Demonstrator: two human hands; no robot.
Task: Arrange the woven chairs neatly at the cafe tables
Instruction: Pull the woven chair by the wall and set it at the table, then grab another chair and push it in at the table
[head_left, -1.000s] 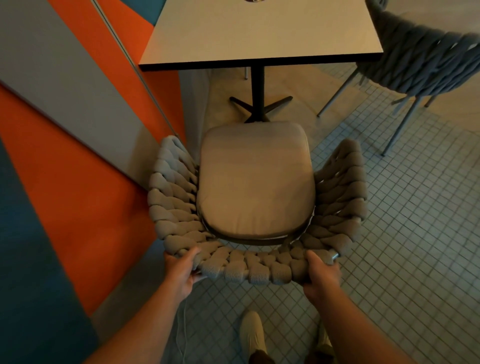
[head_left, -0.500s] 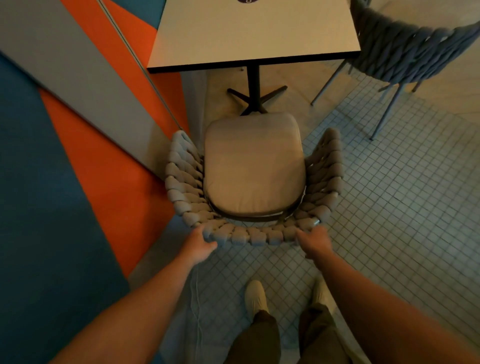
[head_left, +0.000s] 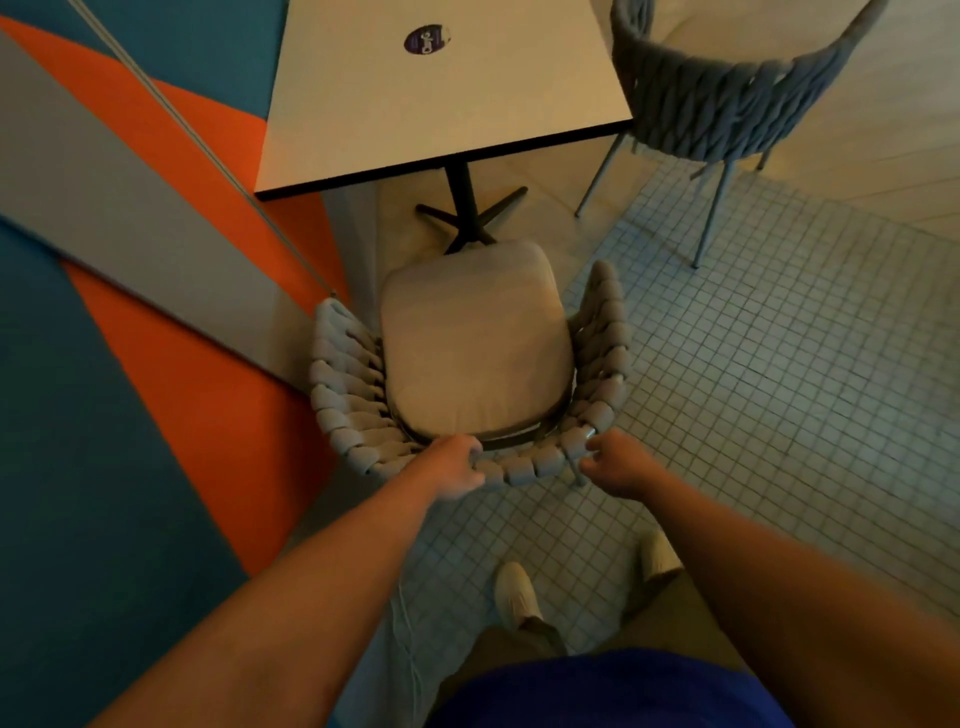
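1. Chair stands facing the table, seat just short of its edge.
2. Left hand curls fingers over the back rim; right hand, loosely curled, holds nothing beside it.
3. Best to push evenly, square to the table, off the wall.

Tiled floor, orange-and-teal wall

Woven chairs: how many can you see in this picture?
2. The near chair faces the table, directly before the person; the far chair stands by the table's right edge, partly cropped. Others may lie outside the frame.
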